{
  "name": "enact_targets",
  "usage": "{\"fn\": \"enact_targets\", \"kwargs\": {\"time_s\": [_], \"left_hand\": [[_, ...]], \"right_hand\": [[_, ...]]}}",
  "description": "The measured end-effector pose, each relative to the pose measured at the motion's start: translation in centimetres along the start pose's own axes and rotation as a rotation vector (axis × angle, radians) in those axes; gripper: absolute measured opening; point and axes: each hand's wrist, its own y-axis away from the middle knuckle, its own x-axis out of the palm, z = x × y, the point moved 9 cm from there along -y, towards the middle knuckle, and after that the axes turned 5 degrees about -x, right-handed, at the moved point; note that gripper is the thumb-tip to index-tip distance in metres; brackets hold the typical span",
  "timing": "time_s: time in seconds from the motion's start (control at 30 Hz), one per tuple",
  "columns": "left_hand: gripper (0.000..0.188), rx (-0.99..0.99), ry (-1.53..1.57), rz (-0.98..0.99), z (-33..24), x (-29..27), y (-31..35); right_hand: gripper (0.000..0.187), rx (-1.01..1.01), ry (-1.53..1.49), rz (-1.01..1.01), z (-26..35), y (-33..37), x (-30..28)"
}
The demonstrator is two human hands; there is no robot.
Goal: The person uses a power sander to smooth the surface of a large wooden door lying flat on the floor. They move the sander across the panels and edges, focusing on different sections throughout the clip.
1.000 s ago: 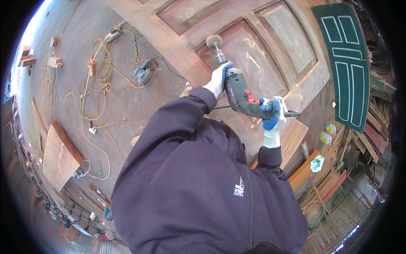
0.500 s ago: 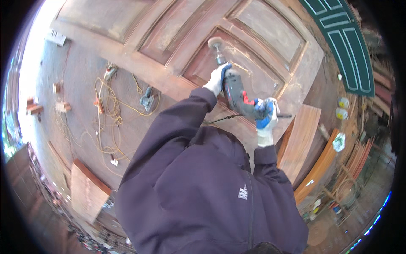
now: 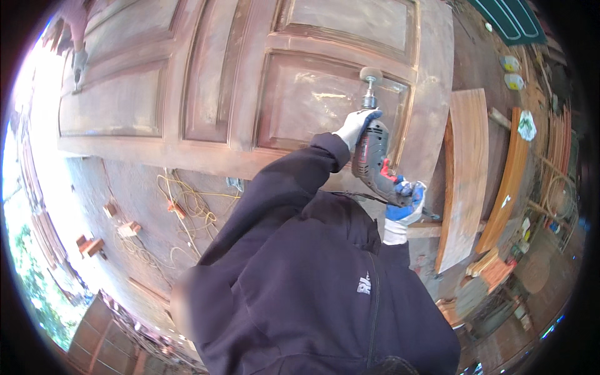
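A dark grey power drill [image 3: 370,153] with a red trigger is held in both my gloved hands. My left hand [image 3: 357,127], in a white and blue glove, wraps round its front end just behind the chuck. My right hand [image 3: 405,203] grips its rear handle, fingers closed. A round sanding head [image 3: 370,75] in the chuck is over the right part of a recessed panel of a brown wooden door [image 3: 225,153]; whether it touches the wood I cannot tell. Pale dusty patches mark that panel. The drill's dark cord [image 3: 356,194] runs close to my jacket.
At the far left another person's gloved hand [image 3: 80,60] holds a tool against the door. Yellow cords [image 3: 187,197] tangle on the floor at left, near wood blocks [image 3: 89,245]. Right of me are a wide plank [image 3: 469,175] and an orange-brown board [image 3: 503,181]. A green panel [image 3: 509,19] stands far right.
The drill and both hands have shifted rightward, and the sanding head now sits farther right on its panel. My view has turned, bringing another person's hand in at the far left.
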Motion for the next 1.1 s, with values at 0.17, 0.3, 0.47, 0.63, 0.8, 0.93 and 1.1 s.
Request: {"fn": "enact_targets", "kwargs": {"time_s": [0.17,0.3,0.47,0.63,0.8,0.93,1.1], "left_hand": [[0.022,0.011,-0.028,-0.007,-1.5,-2.7,2.0],[0.016,0.063,0.052,-0.115,-5.9,-12.4,5.3],[0.021,-0.113,0.101,-0.184,-9.7,-14.4,9.5],[0.019,0.041,0.08,-0.123,-6.3,-11.8,6.4],[0.02,-0.015,-0.036,-0.114,-3.6,-10.1,5.2],[0.023,-0.061,0.152,-0.104,-5.9,-14.6,7.4],[0.022,-0.153,0.111,-0.098,-8.9,-13.9,9.2]], "right_hand": [[0.015,-0.032,0.026,-0.099,-0.8,3.0,3.0],[0.01,0.108,0.072,-0.04,-5.2,4.9,8.4],[0.014,0.186,-0.002,0.069,-8.3,4.9,13.6],[0.015,0.111,0.013,0.032,-5.4,5.2,9.1],[0.017,0.017,-0.005,-0.025,-4.7,6.3,6.4],[0.015,0.122,0.246,0.113,-5.9,6.4,10.6],[0.015,0.167,0.075,0.064,-7.0,5.4,12.8]]}}
